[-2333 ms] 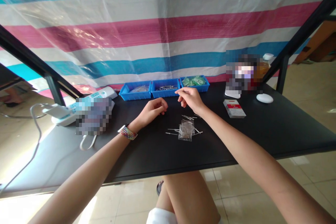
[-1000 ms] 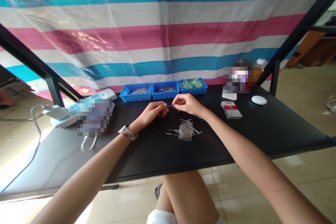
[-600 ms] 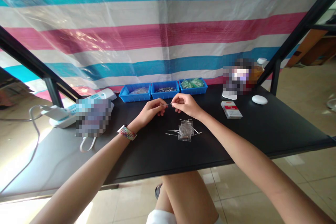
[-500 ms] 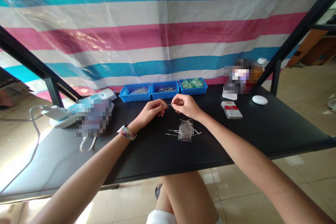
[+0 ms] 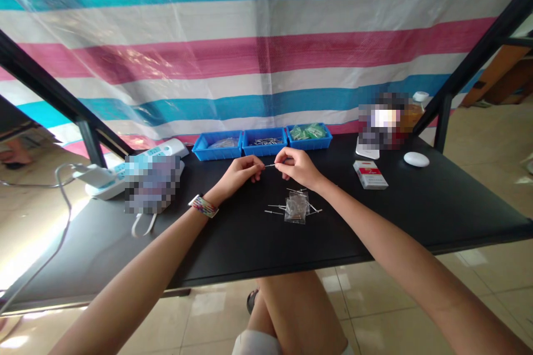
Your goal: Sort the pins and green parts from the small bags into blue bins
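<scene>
My left hand (image 5: 244,171) and my right hand (image 5: 297,166) face each other above the black table, fingertips pinched. Between them runs a thin silver blind rivet (image 5: 270,166), one end in each hand; its ends are hidden by the fingers. Nearer to me lie small clear plastic bags (image 5: 296,208), with several loose silver rivets (image 5: 275,212) around and under them. Just beyond my hands stands the middle blue bin (image 5: 264,150), which holds many such rivets.
The left blue bin (image 5: 200,151) holds clear bags; the right blue bin (image 5: 310,144) holds green packets. A power strip (image 5: 104,191) with a cord sits at left. At right are a red-and-white box (image 5: 370,175), a white oval object (image 5: 416,160) and a bottle (image 5: 416,111).
Both hands stay pinched on the rivet, and slightly more of it shows between them. The whole view has shifted a little, so the table things appear slightly further right.
</scene>
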### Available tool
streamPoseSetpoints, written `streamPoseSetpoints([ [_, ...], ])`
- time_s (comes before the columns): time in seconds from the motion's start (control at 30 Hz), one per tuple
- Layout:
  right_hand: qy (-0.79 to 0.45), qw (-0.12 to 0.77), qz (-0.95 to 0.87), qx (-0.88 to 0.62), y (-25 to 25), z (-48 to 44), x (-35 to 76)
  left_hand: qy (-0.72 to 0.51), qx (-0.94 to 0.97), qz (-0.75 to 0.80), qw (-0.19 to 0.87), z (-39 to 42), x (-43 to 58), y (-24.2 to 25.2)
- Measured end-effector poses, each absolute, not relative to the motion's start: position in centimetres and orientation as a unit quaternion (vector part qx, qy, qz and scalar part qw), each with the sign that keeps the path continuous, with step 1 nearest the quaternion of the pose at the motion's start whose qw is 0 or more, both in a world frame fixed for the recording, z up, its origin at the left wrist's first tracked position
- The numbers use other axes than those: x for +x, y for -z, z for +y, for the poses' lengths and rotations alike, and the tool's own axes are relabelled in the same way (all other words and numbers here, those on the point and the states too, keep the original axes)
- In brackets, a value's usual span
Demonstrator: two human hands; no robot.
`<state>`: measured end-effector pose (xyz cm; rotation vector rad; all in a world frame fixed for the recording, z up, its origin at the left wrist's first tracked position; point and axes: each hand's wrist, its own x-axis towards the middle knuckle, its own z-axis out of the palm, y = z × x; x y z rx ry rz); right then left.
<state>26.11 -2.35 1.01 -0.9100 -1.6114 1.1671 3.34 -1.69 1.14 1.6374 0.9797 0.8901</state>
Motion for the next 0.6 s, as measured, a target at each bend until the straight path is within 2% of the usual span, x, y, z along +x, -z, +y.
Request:
streamPoseSetpoints([
  [0.6,-0.513,0.463,-0.624,-0.366,-0.23,-1.87,25.76,-0.370,0.676,0.402,0.495,-1.71,3.55,-0.92],
])
